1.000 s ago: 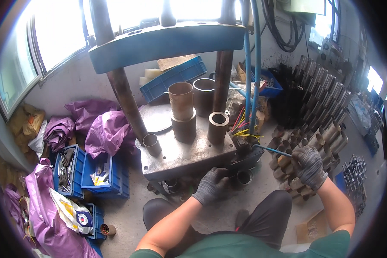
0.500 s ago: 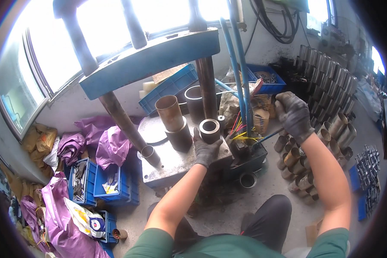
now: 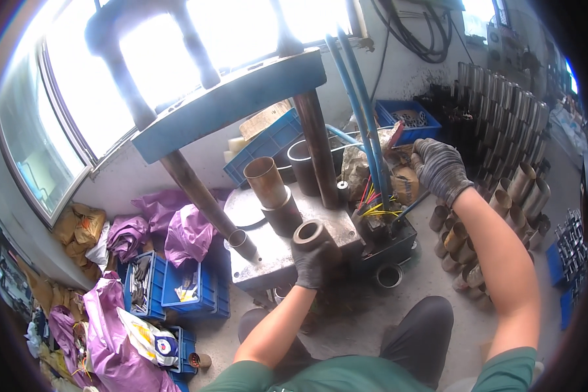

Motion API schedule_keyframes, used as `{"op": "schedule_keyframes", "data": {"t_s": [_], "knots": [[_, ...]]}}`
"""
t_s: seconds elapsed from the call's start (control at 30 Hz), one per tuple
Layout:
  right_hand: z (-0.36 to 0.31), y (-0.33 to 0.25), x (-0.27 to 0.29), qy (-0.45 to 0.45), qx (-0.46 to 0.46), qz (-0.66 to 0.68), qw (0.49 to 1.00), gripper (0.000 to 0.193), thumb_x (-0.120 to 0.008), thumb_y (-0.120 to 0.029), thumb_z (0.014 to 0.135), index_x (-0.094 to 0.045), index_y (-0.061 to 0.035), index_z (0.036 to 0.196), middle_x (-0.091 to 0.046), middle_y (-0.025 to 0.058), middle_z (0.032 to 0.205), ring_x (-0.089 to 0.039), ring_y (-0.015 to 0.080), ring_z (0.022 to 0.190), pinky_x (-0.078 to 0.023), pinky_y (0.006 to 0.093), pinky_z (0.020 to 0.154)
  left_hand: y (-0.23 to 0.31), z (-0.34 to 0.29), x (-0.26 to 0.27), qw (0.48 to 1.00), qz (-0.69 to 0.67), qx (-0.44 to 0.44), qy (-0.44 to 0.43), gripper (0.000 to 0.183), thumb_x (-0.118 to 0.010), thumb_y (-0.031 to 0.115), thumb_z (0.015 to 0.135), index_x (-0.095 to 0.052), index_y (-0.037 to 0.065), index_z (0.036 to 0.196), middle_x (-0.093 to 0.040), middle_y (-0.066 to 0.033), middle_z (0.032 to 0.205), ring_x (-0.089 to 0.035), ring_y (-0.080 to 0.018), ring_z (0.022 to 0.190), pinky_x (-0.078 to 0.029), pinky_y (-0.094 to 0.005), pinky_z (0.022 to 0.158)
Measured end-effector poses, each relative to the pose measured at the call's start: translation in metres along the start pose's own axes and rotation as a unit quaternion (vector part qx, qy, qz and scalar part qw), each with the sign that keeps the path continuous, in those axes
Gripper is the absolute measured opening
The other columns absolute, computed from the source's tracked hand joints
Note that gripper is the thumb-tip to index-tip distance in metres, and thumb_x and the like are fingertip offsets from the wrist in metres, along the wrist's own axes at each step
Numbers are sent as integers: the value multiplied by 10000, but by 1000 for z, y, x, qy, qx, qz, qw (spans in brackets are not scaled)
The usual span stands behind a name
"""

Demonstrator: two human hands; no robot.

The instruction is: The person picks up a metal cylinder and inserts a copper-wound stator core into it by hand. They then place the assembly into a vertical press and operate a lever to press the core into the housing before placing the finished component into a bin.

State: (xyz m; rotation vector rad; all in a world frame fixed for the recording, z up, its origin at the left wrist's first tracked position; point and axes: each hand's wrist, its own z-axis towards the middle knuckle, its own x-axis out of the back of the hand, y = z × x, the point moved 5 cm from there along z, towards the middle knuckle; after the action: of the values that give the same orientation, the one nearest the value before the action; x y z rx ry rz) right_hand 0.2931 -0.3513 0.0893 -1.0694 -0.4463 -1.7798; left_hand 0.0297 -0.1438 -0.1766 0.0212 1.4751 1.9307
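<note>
My left hand (image 3: 315, 264), in a dark grey glove, is wrapped round a thick-walled metal sleeve (image 3: 307, 232) at the front edge of the press table. Tilted toward me, the sleeve shows its open bore. Behind it on the metal press table (image 3: 258, 264) stands a thin brown tube (image 3: 263, 179) in a dark round collar (image 3: 283, 215). A short tube (image 3: 242, 243) sits at the table's left corner. My gloved right hand (image 3: 441, 171) is raised to the right with curled fingers, near the end of a thin lever rod (image 3: 415, 204); whatever it holds is hidden.
The press's blue crossbeam (image 3: 232, 104) spans above the table on steel columns (image 3: 319, 144). Blue hoses (image 3: 366, 111) and yellow wires stand right of it. Several metal tubes (image 3: 503, 202) are stacked at right. Blue crates (image 3: 193, 287) and purple sacks (image 3: 189, 232) lie at left.
My left hand has drawn the sleeve toward me and tilted it at the table's front edge. The right hand stays raised, its wrist slightly turned. The whole view has shifted a little.
</note>
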Motion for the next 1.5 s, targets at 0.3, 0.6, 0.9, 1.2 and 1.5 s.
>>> {"op": "schedule_keyframes", "data": {"t_s": [0.3,0.6,0.9,1.2,1.5], "knots": [[-62,4,10,57,67,46,995,70,-646,-96,951,-653,-57,1008,-714,190,926,-712,399,895,-582,506,798,167,37,-7,983,15,-181,26,631,-777,169,834,-579,4,1410,-644,-113,1315,-637,-269,1233,-542,-415,1063],[-105,2,13,-14,76,30,997,136,-679,-195,923,-697,-64,954,-713,168,894,-706,380,869,-564,507,801,220,200,-9,920,302,-238,77,448,-831,222,792,-742,12,1178,-773,-107,1110,-756,-234,1015,-606,-342,903],[-111,-6,9,-28,88,22,995,112,-683,-152,890,-706,-60,949,-719,158,898,-710,377,894,-568,501,831,209,243,-31,904,395,-144,81,284,-872,198,765,-849,66,1015,-828,-112,1031,-789,-228,980,-596,-346,893],[-114,-3,11,-17,85,56,995,150,-695,-166,908,-715,-43,993,-715,175,900,-706,374,880,-565,490,821,151,250,5,953,278,-122,-8,315,-931,152,743,-815,19,1004,-815,-98,1004,-770,-213,949,-588,-336,904],[-119,-10,13,-124,58,-5,991,279,-648,-182,938,-727,-21,1151,-726,188,967,-717,377,897,-569,481,833,119,175,109,916,353,-125,145,947,-946,373,764,-499,-6,1508,-582,-230,1470,-594,-352,1328,-485,-448,1118]]}}
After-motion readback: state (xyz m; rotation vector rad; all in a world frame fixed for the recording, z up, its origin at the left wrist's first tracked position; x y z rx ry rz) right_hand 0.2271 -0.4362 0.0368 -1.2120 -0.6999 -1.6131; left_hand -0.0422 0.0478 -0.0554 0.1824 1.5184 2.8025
